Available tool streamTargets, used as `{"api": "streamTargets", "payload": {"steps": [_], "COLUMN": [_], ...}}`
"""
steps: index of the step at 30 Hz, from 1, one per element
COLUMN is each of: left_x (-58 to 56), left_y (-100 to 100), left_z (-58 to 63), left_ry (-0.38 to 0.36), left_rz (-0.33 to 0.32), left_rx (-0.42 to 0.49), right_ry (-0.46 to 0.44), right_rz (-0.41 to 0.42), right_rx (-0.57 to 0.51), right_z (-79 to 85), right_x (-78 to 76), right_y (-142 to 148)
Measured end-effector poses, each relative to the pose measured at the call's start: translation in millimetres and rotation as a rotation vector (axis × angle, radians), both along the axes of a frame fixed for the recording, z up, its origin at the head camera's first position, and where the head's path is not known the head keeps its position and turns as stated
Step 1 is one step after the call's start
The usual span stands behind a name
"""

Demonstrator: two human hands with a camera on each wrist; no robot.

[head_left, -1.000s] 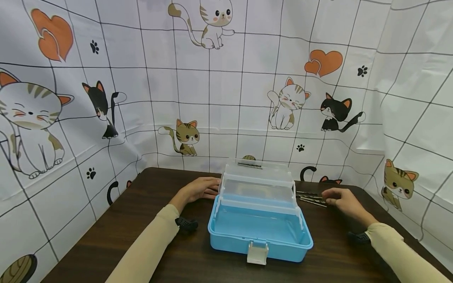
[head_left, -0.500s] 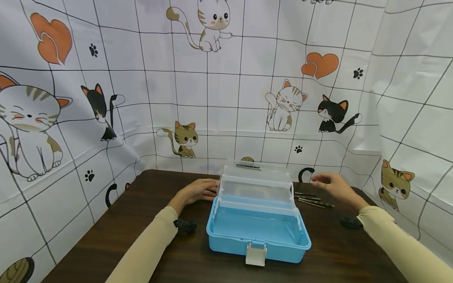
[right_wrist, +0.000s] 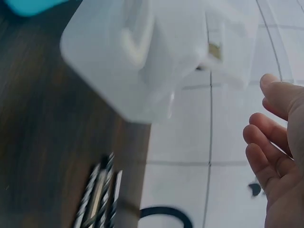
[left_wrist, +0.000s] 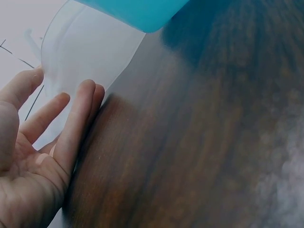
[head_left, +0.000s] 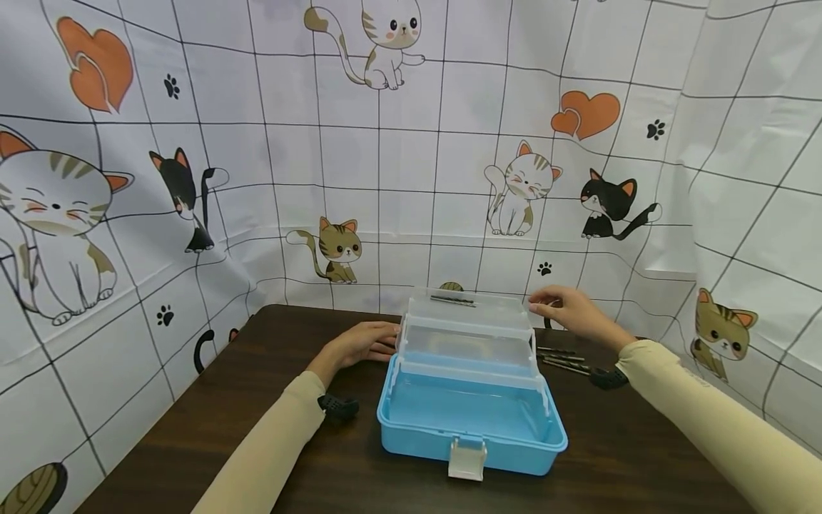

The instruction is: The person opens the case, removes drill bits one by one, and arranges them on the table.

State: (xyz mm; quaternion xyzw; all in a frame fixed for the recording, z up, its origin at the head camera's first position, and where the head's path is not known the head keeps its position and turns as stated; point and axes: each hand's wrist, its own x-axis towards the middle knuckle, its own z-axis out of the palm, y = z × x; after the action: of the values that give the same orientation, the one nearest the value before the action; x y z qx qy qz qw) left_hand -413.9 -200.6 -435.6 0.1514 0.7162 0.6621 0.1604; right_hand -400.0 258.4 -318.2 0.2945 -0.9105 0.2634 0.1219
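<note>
A light-blue toolbox (head_left: 472, 450) stands with its clear trays (head_left: 469, 339) raised toward the back. Dark twist drill bits (head_left: 452, 300) lie in the uppermost tray. My left hand (head_left: 362, 343) is at the left side of the clear trays, its fingers (left_wrist: 73, 123) fairly straight and apart. Its fingertips reach the edge of the clear plastic in the left wrist view. Over the back right corner of the top tray hovers my right hand (head_left: 571, 312), fingers loosely bent. In the right wrist view nothing shows between thumb and fingers.
Several more drill bits (head_left: 565, 360) lie in a loose bundle on the dark wooden table (head_left: 321, 464), right of the toolbox. A white latch (head_left: 467, 460) hangs at the box front. Behind the table rises a cat-patterned sheet (head_left: 411, 164).
My right hand has lifted off the drill bits on the table and moved left and up to the top tray's right corner. The left hand and toolbox have stayed put.
</note>
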Motion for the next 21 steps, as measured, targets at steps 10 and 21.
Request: {"api": "streamTargets", "payload": {"steps": [10, 21], "left_x": [-3.0, -3.4], "left_y": [0, 0], "left_z": [-3.6, -0.8], "left_ry": [-0.021, -0.020], "left_rz": [0.006, 0.005], "left_rx": [0.005, -0.007], "right_ry": [-0.029, -0.047], "right_rz": [0.085, 0.151], "right_rx": [0.008, 0.087], "right_z": [16.8, 15.3], "right_x": [-4.0, -19.7], "right_y": [-48, -83]}}
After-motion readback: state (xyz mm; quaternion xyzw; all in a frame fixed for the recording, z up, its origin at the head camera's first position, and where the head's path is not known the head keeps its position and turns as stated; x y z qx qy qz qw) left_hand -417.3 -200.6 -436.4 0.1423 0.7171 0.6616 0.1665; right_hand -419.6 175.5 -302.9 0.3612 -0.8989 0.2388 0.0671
